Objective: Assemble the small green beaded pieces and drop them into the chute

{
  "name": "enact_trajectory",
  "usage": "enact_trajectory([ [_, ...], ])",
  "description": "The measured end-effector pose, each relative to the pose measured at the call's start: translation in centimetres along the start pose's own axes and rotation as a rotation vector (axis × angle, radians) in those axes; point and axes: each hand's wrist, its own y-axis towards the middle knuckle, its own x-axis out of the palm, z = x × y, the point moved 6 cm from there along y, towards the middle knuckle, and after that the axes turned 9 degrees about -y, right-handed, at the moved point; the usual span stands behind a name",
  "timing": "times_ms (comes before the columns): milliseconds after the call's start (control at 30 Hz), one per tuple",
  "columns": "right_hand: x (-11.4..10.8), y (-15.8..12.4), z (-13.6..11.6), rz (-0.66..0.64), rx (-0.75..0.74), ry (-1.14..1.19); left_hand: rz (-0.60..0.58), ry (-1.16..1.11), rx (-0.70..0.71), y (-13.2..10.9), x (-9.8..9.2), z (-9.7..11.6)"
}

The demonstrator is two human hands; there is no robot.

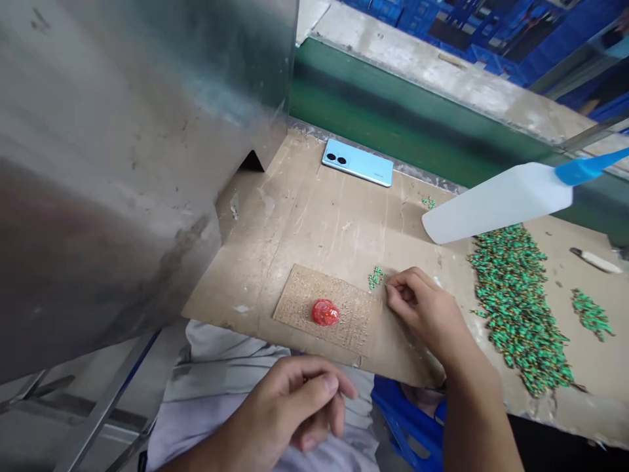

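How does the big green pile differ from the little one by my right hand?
The big pile is a long, dense heap; the small pile is a loose cluster. The big pile lies right of your right hand; the small pile, left of it. Both look mostly green.

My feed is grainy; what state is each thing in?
Left hand, fingers loosely curled
Right hand, fingers curled, contents unclear
Brown mat, flat
Red lump, glossy, on mat
Phone, camera side up
Bottle, blue nozzle fitted
Large green pile, loosely heaped
Small green clusters, apart from pile
Slim tool, lying flat
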Motion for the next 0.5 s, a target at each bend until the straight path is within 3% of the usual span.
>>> enact_trajectory([
  [133,-1.4,-1.8,-4.3,0.077,-0.111,0.154,-0.041,0.276,0.042,0.2,0.1,-0.1],
  [233,-1.8,-4.0,-9.2,-0.004,-0.345,0.293,-0.023,0.419,0.096,0.0,0.3,0.3],
  [300,-1.7,-4.9,-11.2,-0.065,-0.403,0.266,-0.021,0.502,0.129,-0.2,0.5,0.7],
  [500,-2.2,-4.7,-12.0,-0.180,-0.426,0.295,-0.012,0.764,0.185,-0.8,0.9,2.0],
])
